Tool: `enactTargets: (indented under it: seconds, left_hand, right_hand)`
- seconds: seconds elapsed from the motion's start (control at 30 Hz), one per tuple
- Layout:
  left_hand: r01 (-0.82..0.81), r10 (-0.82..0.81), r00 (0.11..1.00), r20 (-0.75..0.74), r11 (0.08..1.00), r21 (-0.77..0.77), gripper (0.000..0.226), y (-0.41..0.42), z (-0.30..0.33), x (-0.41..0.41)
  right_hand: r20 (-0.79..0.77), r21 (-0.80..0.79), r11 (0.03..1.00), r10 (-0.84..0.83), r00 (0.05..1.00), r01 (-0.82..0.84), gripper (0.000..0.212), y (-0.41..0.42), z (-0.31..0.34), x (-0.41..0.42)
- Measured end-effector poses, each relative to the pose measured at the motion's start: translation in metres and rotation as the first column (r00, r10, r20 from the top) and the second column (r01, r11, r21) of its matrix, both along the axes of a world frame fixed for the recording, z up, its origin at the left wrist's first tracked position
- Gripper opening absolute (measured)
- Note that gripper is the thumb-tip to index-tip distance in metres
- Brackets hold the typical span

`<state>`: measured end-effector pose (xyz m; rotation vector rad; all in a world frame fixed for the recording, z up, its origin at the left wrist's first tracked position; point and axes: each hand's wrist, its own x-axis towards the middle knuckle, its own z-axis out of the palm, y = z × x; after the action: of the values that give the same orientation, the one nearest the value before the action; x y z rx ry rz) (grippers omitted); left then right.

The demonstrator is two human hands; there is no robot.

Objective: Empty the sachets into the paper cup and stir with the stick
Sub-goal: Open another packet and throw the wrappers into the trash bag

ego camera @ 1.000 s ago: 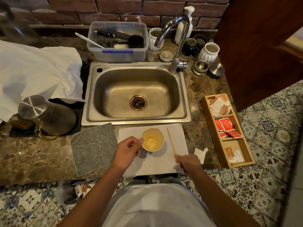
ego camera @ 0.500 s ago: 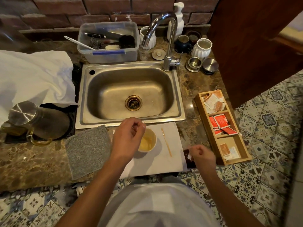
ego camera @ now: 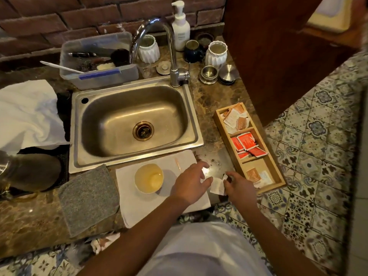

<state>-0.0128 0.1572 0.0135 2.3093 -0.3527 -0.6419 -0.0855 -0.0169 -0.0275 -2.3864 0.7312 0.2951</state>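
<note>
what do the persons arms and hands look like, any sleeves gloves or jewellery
Both forearms are bare up to the bottom edge of the picture, with no sleeve showing. The left hand and the right hand wear no gloves, and no ring, watch or bracelet can be seen. A pale white garment covers the torso below.

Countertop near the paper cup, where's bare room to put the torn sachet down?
Bare marble lies between the sink and wooden tray, beyond both hands. The white mat is free left of the paper cup. The tray compartments are crowded.
</note>
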Motion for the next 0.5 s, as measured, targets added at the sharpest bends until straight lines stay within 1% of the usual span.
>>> enactTargets:
  seconds: [0.1,0.2,0.4,0.5]
  left_hand:
    - [0.02,-0.016,0.997,-0.069,0.998,0.059,0.039,-0.011,-0.018,-0.012]
    - [0.048,-0.038,0.995,-0.092,0.993,0.106,0.043,-0.018,-0.03,-0.017]
    - [0.057,-0.049,0.996,-0.071,0.992,0.116,0.049,-0.028,-0.044,-0.024]
    - [0.063,-0.056,0.997,-0.057,0.991,0.115,0.05,-0.031,-0.051,-0.025]
  right_hand:
    - [-0.037,0.062,0.998,0.009,0.999,-0.007,0.04,0.0,-0.008,0.002]
    - [-0.09,0.085,0.996,0.018,0.996,-0.011,0.045,0.001,-0.013,0.005]
    - [-0.145,-0.008,0.997,0.077,0.986,-0.079,0.04,-0.003,-0.012,0.006]
    - [-0.153,-0.016,0.996,0.086,0.985,-0.089,0.038,-0.003,-0.011,0.007]
